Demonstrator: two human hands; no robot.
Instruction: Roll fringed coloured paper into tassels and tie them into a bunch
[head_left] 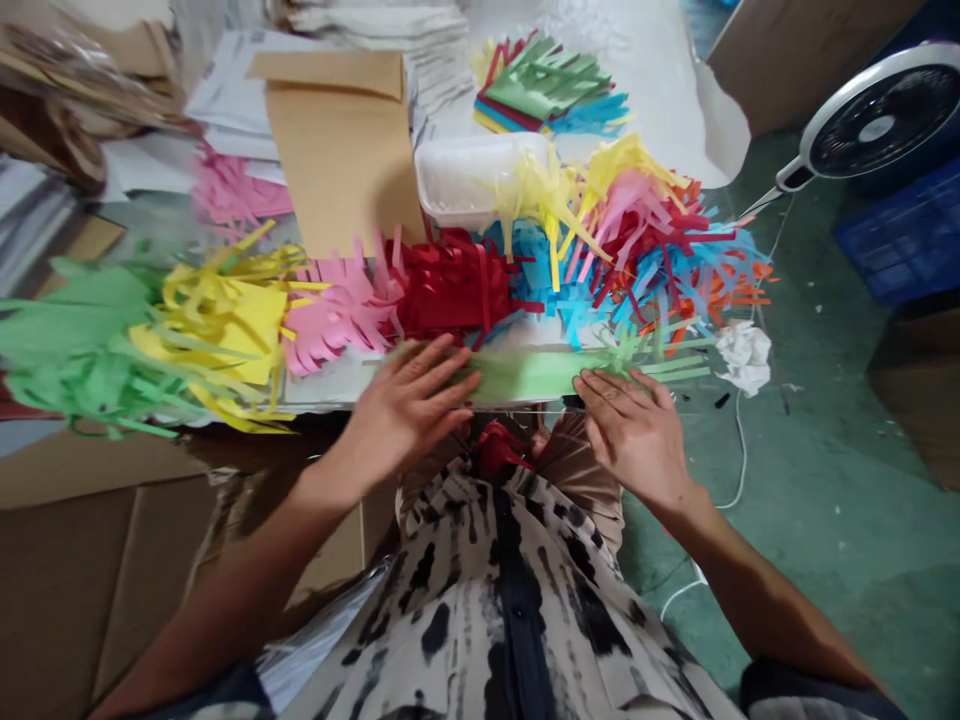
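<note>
Both bare forearms reach forward from the lower corners and draw towards each other, the left hand (409, 405) lying palm down with fingers spread and pointing rightward, blurred so probably pressed flat, while the right hand (634, 430) rests palm down, fingers extended close together, unclenched

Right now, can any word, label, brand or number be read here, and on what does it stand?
No text can be read.
The brown paper envelope, the white round fan and the green fringed paper strip show no print; the white paper sheets at the back are too blurred to tell.
</note>
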